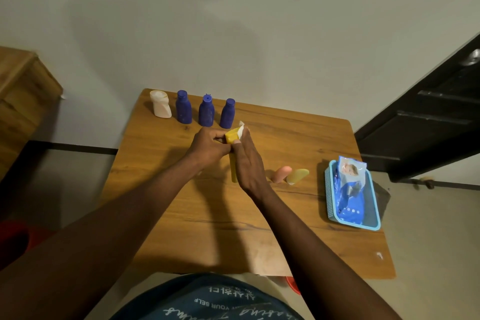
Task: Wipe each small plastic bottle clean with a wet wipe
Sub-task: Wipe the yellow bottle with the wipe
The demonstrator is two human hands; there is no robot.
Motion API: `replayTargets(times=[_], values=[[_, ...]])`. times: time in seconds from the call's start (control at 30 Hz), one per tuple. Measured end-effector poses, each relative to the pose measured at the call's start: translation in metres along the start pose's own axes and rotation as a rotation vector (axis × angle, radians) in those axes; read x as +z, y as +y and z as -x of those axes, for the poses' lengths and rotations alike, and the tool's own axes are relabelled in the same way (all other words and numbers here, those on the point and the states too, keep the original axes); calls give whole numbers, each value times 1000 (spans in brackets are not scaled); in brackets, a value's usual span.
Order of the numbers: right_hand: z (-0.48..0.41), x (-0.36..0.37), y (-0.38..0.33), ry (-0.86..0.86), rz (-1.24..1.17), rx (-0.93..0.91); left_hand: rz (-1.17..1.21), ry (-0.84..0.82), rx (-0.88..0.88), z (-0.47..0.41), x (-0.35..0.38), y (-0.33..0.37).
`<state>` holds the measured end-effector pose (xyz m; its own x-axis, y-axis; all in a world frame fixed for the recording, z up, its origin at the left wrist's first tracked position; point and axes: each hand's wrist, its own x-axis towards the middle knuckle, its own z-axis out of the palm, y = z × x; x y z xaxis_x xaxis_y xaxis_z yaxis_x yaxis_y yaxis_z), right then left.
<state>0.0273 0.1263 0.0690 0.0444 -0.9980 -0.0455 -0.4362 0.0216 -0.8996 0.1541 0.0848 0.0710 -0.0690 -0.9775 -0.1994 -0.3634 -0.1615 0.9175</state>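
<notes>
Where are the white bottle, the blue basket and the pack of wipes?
white bottle [161,109]: head view, on the middle of its pale body.
blue basket [328,189]: head view, on its left wall.
pack of wipes [350,201]: head view, on the blue front of the pack.

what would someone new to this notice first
At the centre, the left hand grips a yellow plastic bottle while the right hand holds a white wet wipe against it. Behind them three dark blue plastic bottles stand in a row, and a light blue plastic basket holding a blue wipes pack sits at the right.
</notes>
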Motion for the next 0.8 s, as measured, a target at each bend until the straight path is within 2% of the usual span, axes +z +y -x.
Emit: replayTargets(times=[0.2, 0.37, 0.47, 0.53, 0.7, 0.8], values=[[7, 0, -2, 31, -31, -26, 146, 71, -28, 1, 2, 8], [5, 2, 8, 245, 3, -126, 235, 33, -46, 1, 4, 8], [-6, -8, 5, 322, 6, -106, 291, -3, -26, 3, 6, 6], [-10, -12, 3, 332, 26, -110, 292, -17, 0, 4, 6, 4], [-8, -11, -5, 222, 284, -377, 128, -66, 79, 4, 2, -5], [-8, -12, -4, 192, 354, -426, 88, -39, 108, 4, 2, -9]])
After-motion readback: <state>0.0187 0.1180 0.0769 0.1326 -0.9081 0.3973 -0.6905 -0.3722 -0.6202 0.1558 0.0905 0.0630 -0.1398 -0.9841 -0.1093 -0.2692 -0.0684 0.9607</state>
